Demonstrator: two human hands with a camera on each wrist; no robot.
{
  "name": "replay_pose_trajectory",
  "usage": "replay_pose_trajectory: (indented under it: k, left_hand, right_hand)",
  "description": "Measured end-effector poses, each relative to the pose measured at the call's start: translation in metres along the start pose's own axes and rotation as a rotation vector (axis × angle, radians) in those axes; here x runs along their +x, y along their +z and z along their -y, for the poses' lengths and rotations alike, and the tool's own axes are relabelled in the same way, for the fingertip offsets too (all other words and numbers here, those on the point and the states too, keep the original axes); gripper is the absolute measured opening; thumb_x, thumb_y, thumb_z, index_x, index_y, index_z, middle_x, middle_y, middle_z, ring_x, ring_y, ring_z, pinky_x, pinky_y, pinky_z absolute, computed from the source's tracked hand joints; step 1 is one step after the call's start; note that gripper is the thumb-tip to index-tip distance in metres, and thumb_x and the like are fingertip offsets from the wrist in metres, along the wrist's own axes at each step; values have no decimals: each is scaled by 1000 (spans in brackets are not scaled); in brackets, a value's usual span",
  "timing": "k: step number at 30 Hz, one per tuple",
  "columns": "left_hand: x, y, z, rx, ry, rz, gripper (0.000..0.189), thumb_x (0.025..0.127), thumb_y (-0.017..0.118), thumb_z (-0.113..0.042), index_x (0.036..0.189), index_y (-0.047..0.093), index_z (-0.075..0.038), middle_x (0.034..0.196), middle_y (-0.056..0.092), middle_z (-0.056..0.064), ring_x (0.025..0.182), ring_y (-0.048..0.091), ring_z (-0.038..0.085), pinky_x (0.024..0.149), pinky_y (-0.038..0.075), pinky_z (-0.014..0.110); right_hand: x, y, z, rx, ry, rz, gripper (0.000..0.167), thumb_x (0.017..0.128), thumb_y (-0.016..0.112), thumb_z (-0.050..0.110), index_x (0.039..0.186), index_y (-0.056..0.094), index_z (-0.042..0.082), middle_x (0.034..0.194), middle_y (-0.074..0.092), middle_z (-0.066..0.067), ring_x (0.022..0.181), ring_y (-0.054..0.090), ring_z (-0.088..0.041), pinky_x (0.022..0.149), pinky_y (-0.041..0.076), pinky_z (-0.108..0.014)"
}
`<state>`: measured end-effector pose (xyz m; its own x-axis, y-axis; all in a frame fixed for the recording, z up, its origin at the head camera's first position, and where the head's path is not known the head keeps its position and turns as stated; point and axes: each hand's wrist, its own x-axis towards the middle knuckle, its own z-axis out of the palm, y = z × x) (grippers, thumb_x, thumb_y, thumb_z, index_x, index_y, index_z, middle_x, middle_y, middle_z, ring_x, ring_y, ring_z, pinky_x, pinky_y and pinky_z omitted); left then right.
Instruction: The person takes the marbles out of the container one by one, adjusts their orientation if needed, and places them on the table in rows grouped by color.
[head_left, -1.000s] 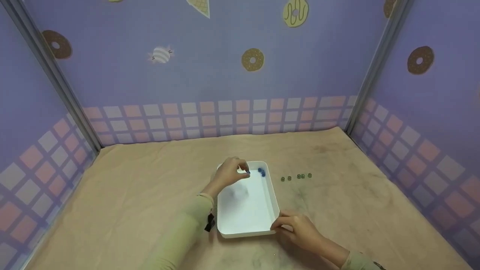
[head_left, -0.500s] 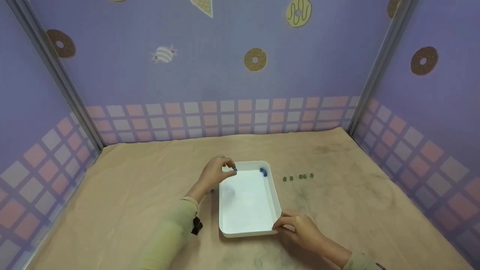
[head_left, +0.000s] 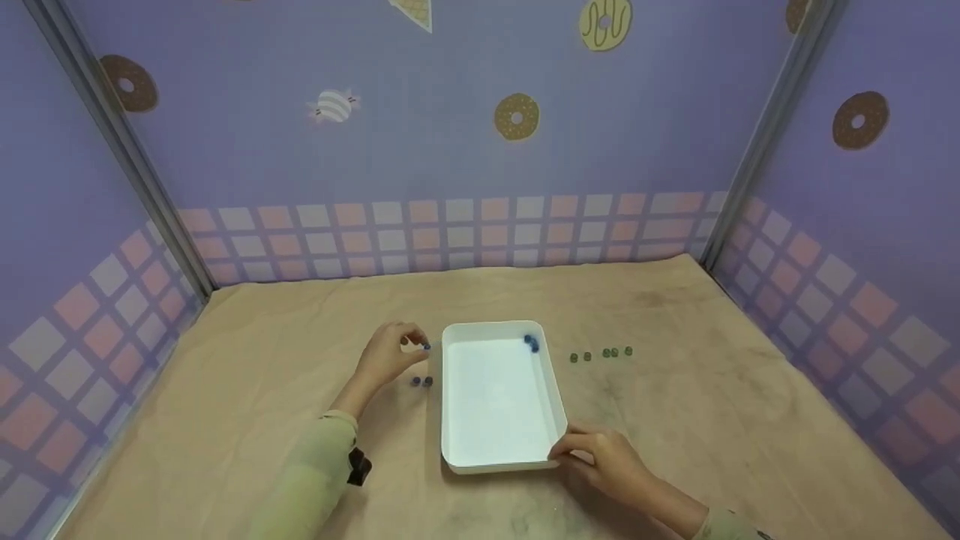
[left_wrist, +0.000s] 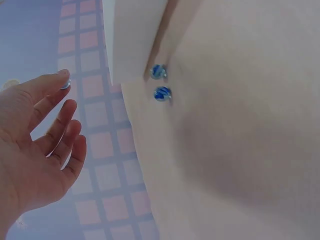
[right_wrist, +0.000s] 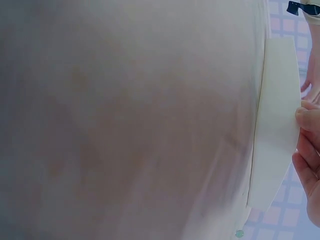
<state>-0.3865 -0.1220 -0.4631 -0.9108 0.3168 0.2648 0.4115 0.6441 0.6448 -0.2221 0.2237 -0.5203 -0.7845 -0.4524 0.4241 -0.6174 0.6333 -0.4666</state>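
Between thumb and forefinger, my left hand (head_left: 386, 356) pinches a blue marble (left_wrist: 66, 85), held above the cloth just left of the white tray (head_left: 499, 405). Two blue-swirled marbles (left_wrist: 162, 93) lie on the cloth beside the tray's left wall, nearer me than the left hand. Inside the tray, a small group of blue marbles (head_left: 532, 344) sits in the far right corner. At the tray's near right corner, my right hand (head_left: 600, 459) grips the rim, its thumb (right_wrist: 305, 119) on the outer wall.
Several green marbles (head_left: 610, 352) lie in a loose row on the cloth right of the tray. A tan cloth (head_left: 300, 330) covers the table. Purple walls (head_left: 420, 135) with pink and white squares enclose the back and both sides.
My left hand has moved left with the pinched blue marble, from over the tray to beyond its left edge, uncovering the two marbles there. The right hand stays on the tray's corner.
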Motion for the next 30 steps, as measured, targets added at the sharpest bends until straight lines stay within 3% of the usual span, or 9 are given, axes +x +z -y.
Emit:
replay_pose_trajectory:
  k: [9,14,20,30]
  left_hand:
    - [-12,-3,20,27,-65,12,8,85,76,-10,92,72,-8,101,67,12,104,59,34,94,49,46]
    - [-18,-2,30,59,-84,27,7,84,76,-9,90,73,-8,99,67,12,103,59,34,93,49,47]
    - [-21,1,34,95,-138,50,6,84,77,-11,90,74,-12,102,66,12,105,57,33,93,47,48]
    - [-23,3,40,121,-172,57,6,83,76,-9,88,75,-11,102,65,13,100,54,30,86,45,47]
  right_hand:
    - [-2,0,1,9,38,21,7,87,74,16,89,75,23,88,65,13,83,63,2,72,55,-21]
    - [-2,1,0,7,7,2,9,86,75,13,88,75,22,86,65,12,82,63,1,71,55,-20]
    - [0,1,-2,17,-52,-19,7,86,75,13,88,75,20,85,66,11,82,65,-1,71,55,-20]
    - [0,-2,-1,15,-7,19,6,87,74,15,89,76,20,86,66,12,82,61,0,71,54,-21]
